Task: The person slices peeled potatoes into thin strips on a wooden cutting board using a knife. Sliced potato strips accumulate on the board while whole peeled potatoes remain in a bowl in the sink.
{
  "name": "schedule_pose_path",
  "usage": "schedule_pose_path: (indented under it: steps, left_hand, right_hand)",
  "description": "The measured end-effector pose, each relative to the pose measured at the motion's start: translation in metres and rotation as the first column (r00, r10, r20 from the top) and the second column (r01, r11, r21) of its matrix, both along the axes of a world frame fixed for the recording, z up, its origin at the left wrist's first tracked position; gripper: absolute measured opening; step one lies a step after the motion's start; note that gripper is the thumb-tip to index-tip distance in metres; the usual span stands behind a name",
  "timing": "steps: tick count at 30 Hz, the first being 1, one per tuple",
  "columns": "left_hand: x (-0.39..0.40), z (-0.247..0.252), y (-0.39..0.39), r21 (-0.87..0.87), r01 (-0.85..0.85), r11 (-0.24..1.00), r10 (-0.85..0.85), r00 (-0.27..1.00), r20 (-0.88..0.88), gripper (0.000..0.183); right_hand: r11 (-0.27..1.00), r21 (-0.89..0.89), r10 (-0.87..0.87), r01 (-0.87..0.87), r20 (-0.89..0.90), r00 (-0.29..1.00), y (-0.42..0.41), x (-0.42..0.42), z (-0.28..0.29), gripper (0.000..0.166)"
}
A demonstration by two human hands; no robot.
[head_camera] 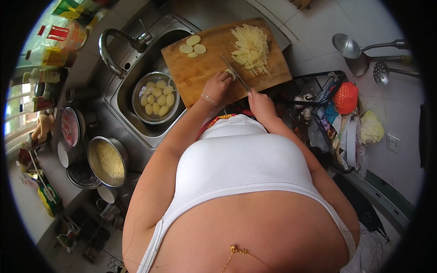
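Note:
My left hand (pixel 219 85) presses a small stack of potato slices (pixel 230 74) onto a wooden cutting board (pixel 205 73). In my right hand (pixel 261 105) is the handle of a kitchen knife (pixel 235 73); its blade stands close beside the held slices. A heap of potato shreds (pixel 251 47) lies on the right part of the board. Several loose potato slices (pixel 193 46) lie at its far left. The fingertips of my left hand partly cover the stack.
Left of the board is a steel sink (pixel 119 99) with a curved faucet (pixel 110 51). A bowl of peeled potatoes in water (pixel 156 97) sits in it. A steel pot (pixel 106 162) holds more shreds. A metal rack (pixel 327 112) stands at right, below hanging ladles (pixel 346 46).

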State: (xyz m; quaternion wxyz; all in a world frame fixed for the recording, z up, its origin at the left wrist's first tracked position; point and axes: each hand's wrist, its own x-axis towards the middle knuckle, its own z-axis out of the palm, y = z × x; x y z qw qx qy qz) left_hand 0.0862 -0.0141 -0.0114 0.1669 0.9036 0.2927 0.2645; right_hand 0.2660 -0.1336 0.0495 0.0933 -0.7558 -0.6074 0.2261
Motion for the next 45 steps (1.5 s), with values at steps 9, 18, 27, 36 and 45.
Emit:
schedule_pose_path:
  steps: [9,18,27,36,45]
  left_hand:
    - [0.001,-0.01,0.0,0.032,-0.008,0.999,0.009,1.0,-0.03,0.021]
    - [0.0,0.0,0.0,-0.005,0.005,1.0,-0.005,1.0,-0.002,0.019]
    - [0.002,-0.009,0.0,0.019,-0.009,1.0,0.009,1.0,0.021,0.017]
    - [0.002,-0.006,-0.001,0.009,-0.023,1.0,0.023,1.0,0.001,0.019]
    - [0.002,-0.006,-0.002,-0.001,-0.02,1.0,0.02,1.0,0.017,0.018]
  right_hand:
    - [0.999,-0.019,0.05,-0.049,0.073,0.996,0.005,-0.012,0.009,0.034]
    - [0.996,0.081,-0.016,0.03,-0.164,0.986,0.022,-0.001,-0.014,0.025]
    - [0.991,0.133,0.022,0.007,-0.217,0.976,0.007,0.008,-0.013,0.025]
    - [0.994,0.111,0.032,-0.019,-0.118,0.992,0.006,0.006,-0.005,0.025]
    - [0.996,0.078,0.048,-0.044,-0.049,0.998,0.023,-0.003,-0.008,0.027]
